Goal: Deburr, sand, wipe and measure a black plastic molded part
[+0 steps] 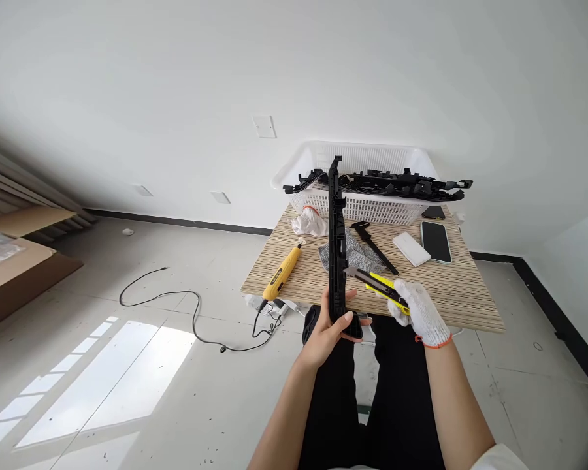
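At lower centre, our left hand point(325, 336) grips a long black part point(337, 251); right of it, our gloved right hand point(418, 307) clasps a yellow knife point(379, 286), blade toward the part.

Left hand point(325, 336) is bare, fingers curled in a grip, thumb laid across the front; left forearm point(288, 398) slants up and right. Right hand point(411, 301), in a white knit glove point(432, 323), is clenched, right forearm point(455, 395) slanting up and left.

This looks like a makeshift workshop – power tool point(283, 273), caliper point(376, 249), utility knife point(383, 287).
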`<state>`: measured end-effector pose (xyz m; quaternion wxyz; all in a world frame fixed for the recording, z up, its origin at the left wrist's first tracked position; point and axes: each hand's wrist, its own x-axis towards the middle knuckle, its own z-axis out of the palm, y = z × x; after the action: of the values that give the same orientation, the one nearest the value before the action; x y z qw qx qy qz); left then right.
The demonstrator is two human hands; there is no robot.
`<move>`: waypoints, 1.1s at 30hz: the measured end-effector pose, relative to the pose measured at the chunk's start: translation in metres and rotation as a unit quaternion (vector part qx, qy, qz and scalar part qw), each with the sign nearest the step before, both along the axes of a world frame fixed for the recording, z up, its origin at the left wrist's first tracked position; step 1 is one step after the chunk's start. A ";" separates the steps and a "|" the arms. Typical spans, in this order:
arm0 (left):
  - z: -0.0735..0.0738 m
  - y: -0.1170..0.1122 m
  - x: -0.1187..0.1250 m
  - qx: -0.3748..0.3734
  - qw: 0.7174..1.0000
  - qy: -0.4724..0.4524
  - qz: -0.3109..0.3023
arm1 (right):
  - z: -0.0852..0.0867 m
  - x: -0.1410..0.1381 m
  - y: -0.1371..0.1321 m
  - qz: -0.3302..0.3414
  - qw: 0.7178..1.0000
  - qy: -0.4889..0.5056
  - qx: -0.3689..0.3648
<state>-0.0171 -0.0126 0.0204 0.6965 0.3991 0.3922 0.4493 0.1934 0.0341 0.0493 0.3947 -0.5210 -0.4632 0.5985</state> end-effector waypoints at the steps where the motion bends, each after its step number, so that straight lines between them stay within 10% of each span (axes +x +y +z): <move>1: 0.000 0.000 0.000 0.001 1.000 -0.002 0.001 | 0.001 0.000 0.000 -0.018 1.000 0.000 -0.003; 33: -0.009 0.003 -0.001 0.010 0.998 -0.059 -0.017 | 0.002 -0.007 -0.001 0.007 0.999 -0.030 0.013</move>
<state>-0.0178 -0.0100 0.0110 0.7218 0.3854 0.3392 0.4641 0.1861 0.0329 0.0512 0.3834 -0.5305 -0.4864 0.5787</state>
